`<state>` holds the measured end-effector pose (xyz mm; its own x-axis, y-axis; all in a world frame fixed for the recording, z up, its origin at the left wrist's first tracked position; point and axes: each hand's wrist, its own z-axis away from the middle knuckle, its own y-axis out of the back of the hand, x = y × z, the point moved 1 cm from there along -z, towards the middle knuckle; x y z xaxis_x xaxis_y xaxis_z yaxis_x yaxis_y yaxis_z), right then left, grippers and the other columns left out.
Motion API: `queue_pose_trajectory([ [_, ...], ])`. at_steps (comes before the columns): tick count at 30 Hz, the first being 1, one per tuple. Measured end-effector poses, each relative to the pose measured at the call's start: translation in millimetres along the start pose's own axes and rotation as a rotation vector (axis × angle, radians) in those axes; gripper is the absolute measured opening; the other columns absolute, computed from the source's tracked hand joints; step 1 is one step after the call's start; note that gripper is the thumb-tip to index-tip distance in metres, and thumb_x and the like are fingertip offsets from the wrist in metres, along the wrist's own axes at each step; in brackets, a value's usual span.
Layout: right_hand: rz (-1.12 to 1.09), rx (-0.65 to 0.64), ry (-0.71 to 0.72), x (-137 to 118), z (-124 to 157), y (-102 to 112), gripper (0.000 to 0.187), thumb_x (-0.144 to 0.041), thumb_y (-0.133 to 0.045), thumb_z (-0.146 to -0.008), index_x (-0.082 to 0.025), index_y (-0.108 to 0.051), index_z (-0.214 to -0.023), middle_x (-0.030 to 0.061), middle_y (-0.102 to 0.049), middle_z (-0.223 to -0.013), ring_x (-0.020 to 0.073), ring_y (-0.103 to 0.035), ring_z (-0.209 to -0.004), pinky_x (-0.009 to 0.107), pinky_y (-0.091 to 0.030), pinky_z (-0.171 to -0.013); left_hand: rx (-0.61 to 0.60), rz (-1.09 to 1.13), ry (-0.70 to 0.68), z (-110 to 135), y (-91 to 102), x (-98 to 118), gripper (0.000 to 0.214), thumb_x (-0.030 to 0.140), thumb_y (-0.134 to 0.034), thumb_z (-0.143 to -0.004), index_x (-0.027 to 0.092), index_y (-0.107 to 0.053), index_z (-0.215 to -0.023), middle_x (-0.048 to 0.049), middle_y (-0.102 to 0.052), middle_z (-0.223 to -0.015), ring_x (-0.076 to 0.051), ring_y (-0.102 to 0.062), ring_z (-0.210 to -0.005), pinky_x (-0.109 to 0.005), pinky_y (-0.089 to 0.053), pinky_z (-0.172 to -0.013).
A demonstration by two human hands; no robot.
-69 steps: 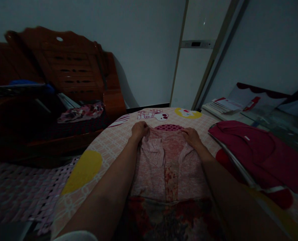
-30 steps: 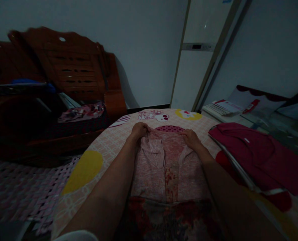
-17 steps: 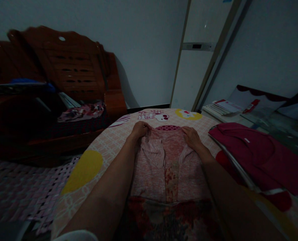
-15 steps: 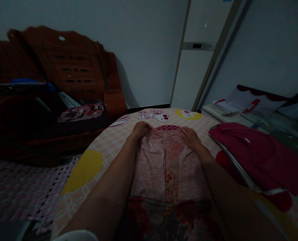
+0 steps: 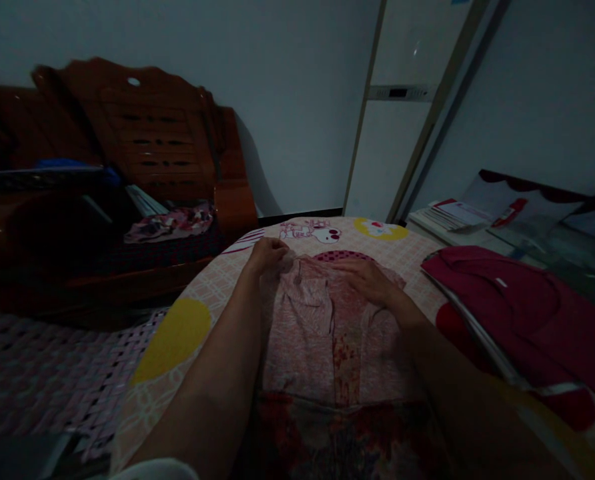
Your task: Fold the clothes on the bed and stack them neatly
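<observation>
A pinkish heathered shirt [image 5: 297, 353] lies on the round table with its sleeves folded inward. Its near part carries a dark red floral pattern, and a patterned strip shows between the sleeves. My left hand [image 5: 270, 255] is closed on the shirt's far left corner, pinching the cloth. Across the far right part of the shirt, my right hand [image 5: 367, 280] lies flat, its fingers stretched toward the left and touching the fabric.
A patterned cloth [image 5: 177, 333] with yellow spots covers the table. On the right lies a folded dark pink garment [image 5: 507, 293], with papers [image 5: 452, 213] behind it. At the left stands a carved wooden bench [image 5: 157, 133] holding a crumpled garment [image 5: 172, 223]. A tall white cabinet-like unit [image 5: 392, 147] stands behind.
My right hand has let go of the shirt's far right corner and moved left, flattening onto the cloth. My left hand has shifted slightly left, still pinching its corner.
</observation>
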<state>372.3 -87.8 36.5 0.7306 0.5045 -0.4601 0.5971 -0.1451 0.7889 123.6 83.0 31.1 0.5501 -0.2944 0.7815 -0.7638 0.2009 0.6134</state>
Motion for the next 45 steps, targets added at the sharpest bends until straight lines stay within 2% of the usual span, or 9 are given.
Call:
queue_pose_trajectory([
  [4, -0.079, -0.076, 0.041, -18, -6, -28, 0.035, -0.029, -0.047, -0.098, -0.027, -0.066, -0.128, 0.0048, -0.062, -0.138, 0.0215, -0.056, -0.129, 0.043, -0.041, -0.111, -0.132, -0.156, 0.009, 1, -1.0, 3, 0.013, 0.025, -0.064, -0.075, 0.016, -0.073, -0.072, -0.0028, -0.068, -0.064, -0.015, -0.061, -0.062, -0.024, -0.045, -0.059],
  [9, -0.057, -0.107, -0.038, -13, -3, -49, 0.032, -0.024, -0.052, -0.095, -0.019, -0.071, -0.12, 0.0107, -0.066, -0.131, 0.0235, -0.06, -0.122, 0.042, -0.044, -0.108, -0.222, -0.319, -0.05, 2, -5.8, 12, 0.011, 0.024, -0.066, -0.072, 0.016, -0.074, -0.069, -0.0021, -0.068, -0.062, -0.016, -0.062, -0.064, -0.025, -0.045, -0.062],
  [16, -0.167, 0.019, -0.121, -23, -7, -40, 0.024, -0.024, -0.059, -0.089, -0.021, -0.077, -0.104, 0.0075, -0.075, -0.112, 0.0237, -0.068, -0.105, 0.041, -0.05, -0.097, -0.183, -0.322, 0.0, 4, -7.7, 16, 0.01, 0.024, -0.066, -0.075, 0.017, -0.073, -0.073, -0.0022, -0.068, -0.064, -0.017, -0.063, -0.068, -0.023, -0.046, -0.062],
  [21, -0.431, 0.145, -0.39, -30, -10, -31, 0.01, -0.022, -0.068, -0.073, -0.017, -0.076, -0.074, 0.0035, -0.074, -0.072, 0.0193, -0.069, -0.066, 0.03, -0.055, -0.063, -0.129, -0.152, 0.028, 3, -11.2, 18, 0.01, 0.016, -0.068, -0.07, 0.015, -0.071, -0.079, -0.0021, -0.069, -0.069, -0.014, -0.062, -0.066, -0.022, -0.045, -0.059],
  [24, -0.62, 0.183, -0.549, -35, -10, -19, 0.006, -0.019, -0.071, -0.066, -0.016, -0.073, -0.07, 0.0005, -0.068, -0.059, 0.0148, -0.064, -0.051, 0.024, -0.052, -0.05, -0.152, 0.063, 0.033, 3, -15.9, 18, 0.009, 0.014, -0.065, -0.07, 0.014, -0.069, -0.078, -0.0004, -0.066, -0.064, -0.012, -0.059, -0.058, -0.021, -0.044, -0.057],
  [28, -0.716, 0.157, -0.659, -35, -8, -3, 0.008, -0.015, -0.071, -0.063, -0.016, -0.068, -0.071, -0.0009, -0.066, -0.057, 0.0124, -0.062, -0.046, 0.022, -0.051, -0.045, -0.253, 0.272, 0.015, 4, -19.4, 14, 0.011, 0.015, -0.061, -0.072, 0.013, -0.071, -0.074, -0.0026, -0.069, -0.068, -0.011, -0.058, -0.059, -0.021, -0.043, -0.057],
  [33, -0.589, 0.005, -0.81, -28, -2, -1, 0.018, -0.006, -0.06, -0.065, -0.015, -0.066, -0.08, -0.0021, -0.062, -0.051, 0.0131, -0.059, -0.041, 0.022, -0.049, -0.041, -0.458, 0.361, 0.05, 5, -17.3, 8, 0.026, 0.008, -0.055, -0.067, 0.013, -0.075, -0.082, -0.0032, -0.069, -0.069, -0.01, -0.057, -0.059, -0.022, -0.045, -0.06],
  [41, -0.381, -0.1, -0.774, -29, 1, -16, 0.023, -0.007, -0.063, -0.07, -0.012, -0.07, -0.091, -0.0024, -0.062, -0.056, 0.0115, -0.057, -0.045, 0.02, -0.043, -0.04, -0.444, 0.071, -0.162, -3, -19.4, 9, 0.011, 0.017, -0.064, -0.069, 0.014, -0.071, -0.077, -0.0019, -0.071, -0.076, -0.013, -0.059, -0.067, -0.023, -0.045, -0.065],
  [45, -0.508, -0.063, -0.682, -31, -2, -9, 0.015, -0.009, -0.065, -0.067, -0.012, -0.07, -0.081, -0.0028, -0.062, -0.057, 0.0086, -0.053, -0.045, 0.019, -0.042, -0.044, -0.361, -0.043, -0.216, -7, -19.6, 6, 0.011, 0.023, -0.061, -0.074, 0.015, -0.068, -0.076, -0.0009, -0.065, -0.07, -0.014, -0.056, -0.065, -0.024, -0.044, -0.063],
])
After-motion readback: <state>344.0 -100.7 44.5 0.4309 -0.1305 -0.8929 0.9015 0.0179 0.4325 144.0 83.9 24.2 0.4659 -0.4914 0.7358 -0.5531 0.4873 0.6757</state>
